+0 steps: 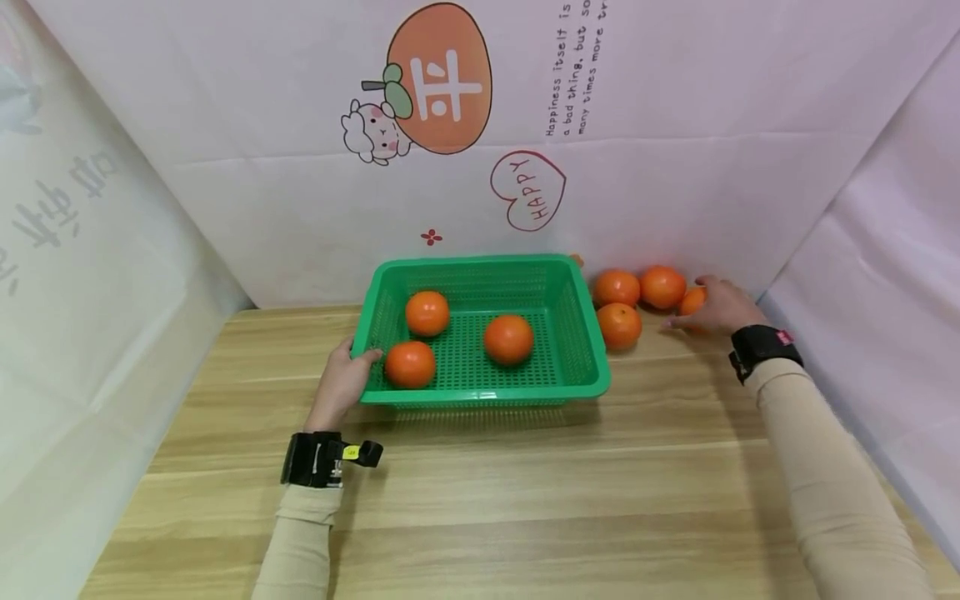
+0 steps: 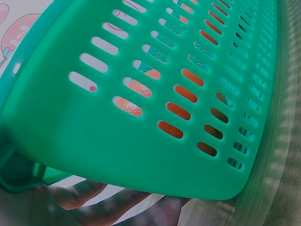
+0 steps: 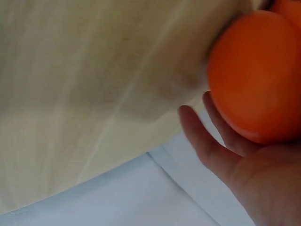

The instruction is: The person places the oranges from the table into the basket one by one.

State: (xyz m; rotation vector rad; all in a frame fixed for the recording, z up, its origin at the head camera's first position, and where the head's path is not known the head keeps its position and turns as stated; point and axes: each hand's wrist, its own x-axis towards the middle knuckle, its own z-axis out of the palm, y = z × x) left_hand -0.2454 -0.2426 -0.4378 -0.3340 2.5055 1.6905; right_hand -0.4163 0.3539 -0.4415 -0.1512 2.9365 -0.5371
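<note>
My left hand [image 1: 344,382] grips the left rim of a green plastic basket [image 1: 480,394], thumb over the edge. Through its slotted wall, orange patches show in the left wrist view, with fingers [image 2: 101,205] below the rim. Inside the basket are three oranges, one at the back left [image 1: 427,313], one at the front left [image 1: 410,365] and one right of centre [image 1: 509,340]. At the far right, my right hand [image 1: 722,307] is spread around an orange [image 1: 692,302]. The right wrist view shows its extended fingers [image 3: 207,148] alongside that orange [image 3: 258,77].
Between the basket and my right hand sit three more oranges, one at the back [image 1: 617,288], one in front [image 1: 619,326] and one farther right [image 1: 663,287]. A printed white cloth [image 1: 300,225] hangs behind the wooden table [image 1: 555,517], with pale cloth at both sides.
</note>
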